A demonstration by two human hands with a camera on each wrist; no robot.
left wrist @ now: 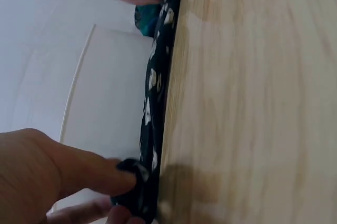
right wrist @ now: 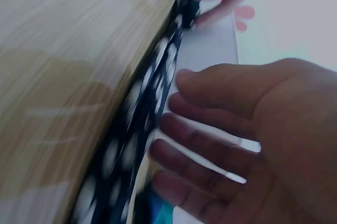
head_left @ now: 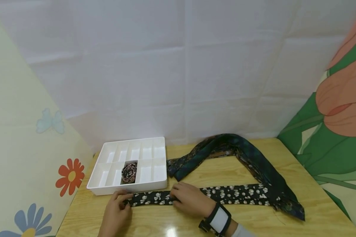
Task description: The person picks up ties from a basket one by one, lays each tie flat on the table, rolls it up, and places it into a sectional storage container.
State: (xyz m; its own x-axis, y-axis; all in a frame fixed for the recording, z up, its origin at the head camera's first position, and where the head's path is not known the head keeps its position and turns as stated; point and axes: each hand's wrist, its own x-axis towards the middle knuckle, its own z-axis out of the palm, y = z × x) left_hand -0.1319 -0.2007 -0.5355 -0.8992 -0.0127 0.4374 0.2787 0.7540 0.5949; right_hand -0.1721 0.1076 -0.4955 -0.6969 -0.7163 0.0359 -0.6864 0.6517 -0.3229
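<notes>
The left hand (head_left: pixel 116 209) reaches away from the body, its thumb and fingers bent in around the left end of a black cloth strip (head_left: pixel 235 195) with white flowers, pinching it where the cloth turns into a small dark roll (left wrist: pixel 134 182). The right hand (head_left: pixel 191 200) comes in on a slant from the right, its wrist low near the table (head_left: pixel 154 223) and its fingers aimed toward the left hand. Its fingers are loosely extended, slightly spread and only gently bent, with the thumb apart from them; it grips nothing. Its fingertips are right by the strip, though whether they touch it I cannot tell. The strip runs flat across the table from the left hand's fingers, behind the right hand, and on well to that hand's right. A black device with a pale face (head_left: pixel 220 221) is strapped around the right wrist, just above a light sleeve (head_left: pixel 243 231). Just beyond the left hand sits a white divided tray (head_left: pixel 126 188), with a rolled patterned cloth (head_left: pixel 129 172) in the middle compartment of the row nearer the hands. Beyond the right hand, a dark green cloth (head_left: pixel 255 156) arches from beside the tray round to the strip's far right end.
</notes>
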